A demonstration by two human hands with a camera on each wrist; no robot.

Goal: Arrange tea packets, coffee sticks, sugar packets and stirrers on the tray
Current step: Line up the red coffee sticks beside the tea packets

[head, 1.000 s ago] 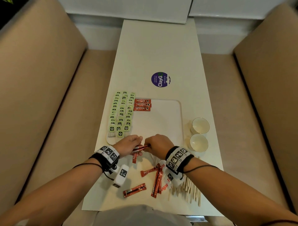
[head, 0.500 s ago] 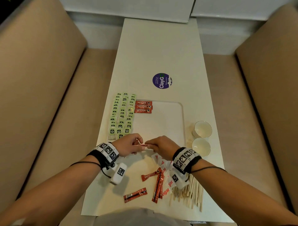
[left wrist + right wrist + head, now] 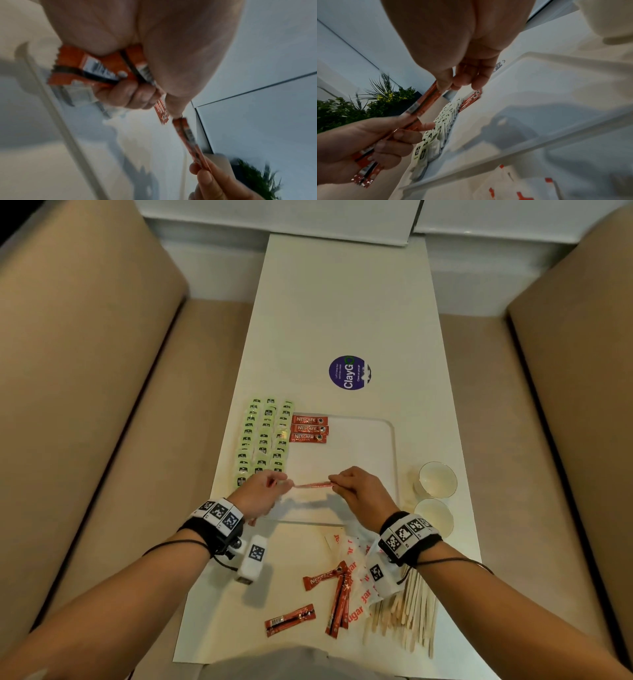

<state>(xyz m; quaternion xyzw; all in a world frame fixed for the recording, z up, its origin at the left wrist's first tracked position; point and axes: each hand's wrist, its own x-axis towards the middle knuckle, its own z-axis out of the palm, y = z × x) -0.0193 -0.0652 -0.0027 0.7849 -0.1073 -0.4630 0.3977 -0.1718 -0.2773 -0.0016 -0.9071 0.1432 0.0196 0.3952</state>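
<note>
Over the near part of the white tray (image 3: 370,446), my right hand (image 3: 335,486) pinches one end of a red coffee stick (image 3: 313,484) that lies level between my hands. Its other end reaches my left hand (image 3: 286,482), which grips a bundle of coffee sticks (image 3: 96,69). On the tray, three coffee sticks (image 3: 309,429) lie at the far left beside rows of green tea packets (image 3: 263,440). Loose coffee sticks (image 3: 337,601), sugar packets (image 3: 358,571) and wooden stirrers (image 3: 411,611) lie on the table near me.
Two white cups (image 3: 437,479) stand on the table (image 3: 342,302) right of the tray. A purple round sticker (image 3: 349,372) lies beyond the tray. Beige bench seats (image 3: 85,371) flank the narrow table on both sides. A single coffee stick (image 3: 290,619) lies near the table's front edge.
Both hands have moved forward over the tray's near edge. My right hand has drawn one coffee stick out to the right from the left hand's bundle, and the hands are now farther apart.
</note>
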